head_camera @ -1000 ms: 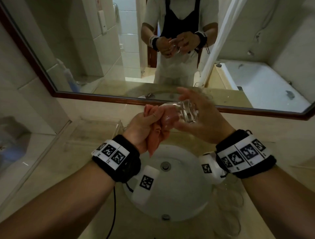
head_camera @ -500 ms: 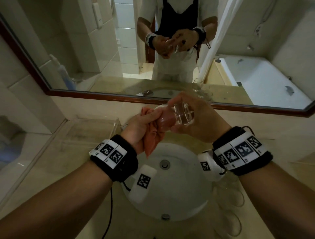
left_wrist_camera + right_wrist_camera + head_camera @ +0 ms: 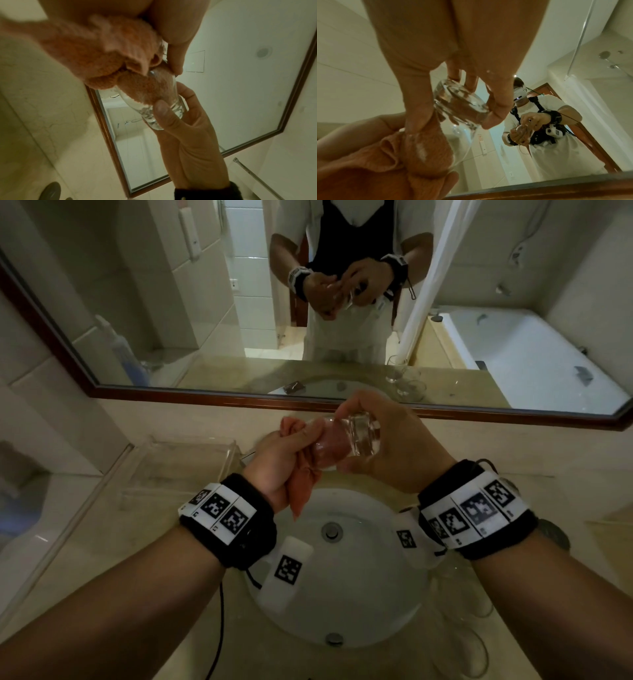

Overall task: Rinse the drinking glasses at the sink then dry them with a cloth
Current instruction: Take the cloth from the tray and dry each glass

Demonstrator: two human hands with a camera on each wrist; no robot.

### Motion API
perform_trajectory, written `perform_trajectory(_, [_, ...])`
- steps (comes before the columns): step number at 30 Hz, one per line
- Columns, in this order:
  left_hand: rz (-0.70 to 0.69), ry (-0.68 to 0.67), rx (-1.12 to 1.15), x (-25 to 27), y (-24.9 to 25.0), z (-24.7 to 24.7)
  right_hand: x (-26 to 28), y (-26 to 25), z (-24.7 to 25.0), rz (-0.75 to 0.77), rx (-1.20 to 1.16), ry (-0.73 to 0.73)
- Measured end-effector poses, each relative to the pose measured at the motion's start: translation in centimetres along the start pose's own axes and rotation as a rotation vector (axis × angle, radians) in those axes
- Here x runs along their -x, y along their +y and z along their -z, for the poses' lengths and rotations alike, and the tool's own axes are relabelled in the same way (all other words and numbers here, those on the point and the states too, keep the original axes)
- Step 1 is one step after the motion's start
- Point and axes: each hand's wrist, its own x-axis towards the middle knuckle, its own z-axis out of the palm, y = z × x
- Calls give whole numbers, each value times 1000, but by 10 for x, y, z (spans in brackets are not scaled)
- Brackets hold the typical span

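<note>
A clear drinking glass (image 3: 358, 440) lies on its side in the air above the white sink (image 3: 346, 587). My right hand (image 3: 394, 450) grips its thick base between thumb and fingers. An orange cloth (image 3: 301, 487) is bunched in my left hand (image 3: 279, 458), and one end is pushed into the glass's mouth. In the left wrist view the cloth (image 3: 102, 47) fills the glass (image 3: 169, 106), with my right hand (image 3: 188, 135) round the base. The right wrist view shows the glass (image 3: 458, 102) base-on, with the cloth (image 3: 376, 155) below it.
Several more clear glasses (image 3: 459, 611) stand on the counter to the right of the sink, partly under my right forearm. A clear plastic tray (image 3: 178, 463) sits on the left. The framed mirror (image 3: 342, 402) runs just behind my hands. A black cable (image 3: 219, 628) hangs from my left wrist.
Both hands keep their hold above the sink. The glass and cloth have shifted only slightly between frames, and the camera has tilted a little.
</note>
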Motion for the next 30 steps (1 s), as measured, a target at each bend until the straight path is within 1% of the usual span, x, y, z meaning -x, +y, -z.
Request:
perform_trajectory(2, [1,-30,2,-1,0,-2,0,5,-2,-38,-50,0])
perform_trajectory(4, [-18,-69,-7,-1,2,-7,-1,4,-3,-184,-94,-11])
perform_trajectory(6, [-39,-64,-39,-2,0,-9,-1,2,-5,-347,-83,-27])
perform_trajectory(7, [-43,-57,-51,-4,-1,-9,-1,0,-5,-397,-91,-33])
perform_trajectory(8, [-43,-55,-55,-5,-2,-9,-1,0,-4,-406,-100,-33])
perform_trajectory(10, [-36,-46,-52,-6,-2,-9,1,1,-3,-319,-71,-26])
perform_trajectory(12, [-24,-31,-34,-7,-1,-9,3,5,0,-184,2,-42])
perform_trajectory(14, [-16,-21,2,-8,-1,-10,5,9,1,-40,36,-12])
perform_trajectory(16, [-1,2,1,-8,-1,-11,6,12,0,12,2,20])
perform_trajectory(18, [5,14,-29,-8,1,-11,5,12,-2,-35,-63,41])
perform_trajectory(19, [-3,17,-45,-7,2,-11,3,10,-4,-110,-95,50])
perform_trajectory(21, [-22,20,-45,-7,3,-11,0,3,-5,-312,-157,43])
perform_trajectory(22, [-31,23,-45,-7,3,-11,-1,1,-6,-375,-171,27])
perform_trajectory(23, [-32,17,-41,-7,2,-10,-1,-1,-7,-386,-168,17])
perform_trajectory(25, [-32,6,-42,-9,1,-7,0,-1,-7,-294,-113,11])
perform_trajectory(28, [-6,-22,-7,-8,2,-5,4,4,-5,-72,6,-2])
perform_trajectory(30, [4,-15,19,-9,0,-5,6,7,-4,31,48,19])
